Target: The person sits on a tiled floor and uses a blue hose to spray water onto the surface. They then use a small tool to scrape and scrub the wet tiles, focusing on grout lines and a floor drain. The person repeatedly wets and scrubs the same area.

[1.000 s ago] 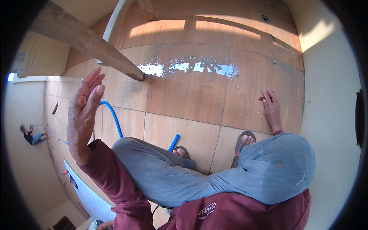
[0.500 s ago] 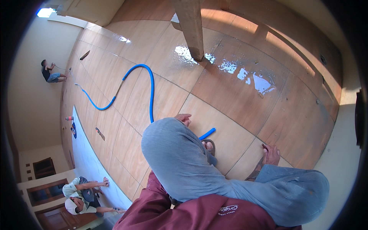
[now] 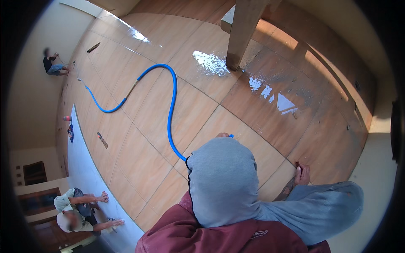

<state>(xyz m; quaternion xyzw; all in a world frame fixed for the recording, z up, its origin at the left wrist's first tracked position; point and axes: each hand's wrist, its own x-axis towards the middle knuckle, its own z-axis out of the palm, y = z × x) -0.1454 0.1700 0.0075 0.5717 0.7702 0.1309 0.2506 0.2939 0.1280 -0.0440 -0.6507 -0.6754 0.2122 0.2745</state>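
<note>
Blue hose (image 3: 171, 114) looks limp, light, probably slick; we'd grip near its end. Right hand (image 3: 302, 173) flat on wet plywood floor (image 3: 139, 139); left hand unseen.

plywood panel floor (image 3: 160, 126), seams visible, wet glossy patches (image 3: 270, 90) reflecting bright light near a wooden post (image 3: 244, 29). cream walls (image 3: 29, 114) around the edge. white sheet (image 3: 90, 181) along the floor's left side. dark doorway (image 3: 33, 173) lower left.

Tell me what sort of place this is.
Probably a building site: a floor of bare plywood sheets, wet in patches, with a blue hose snaking across it and a wooden post standing on it. Another person kneels by a white sheet.
</note>
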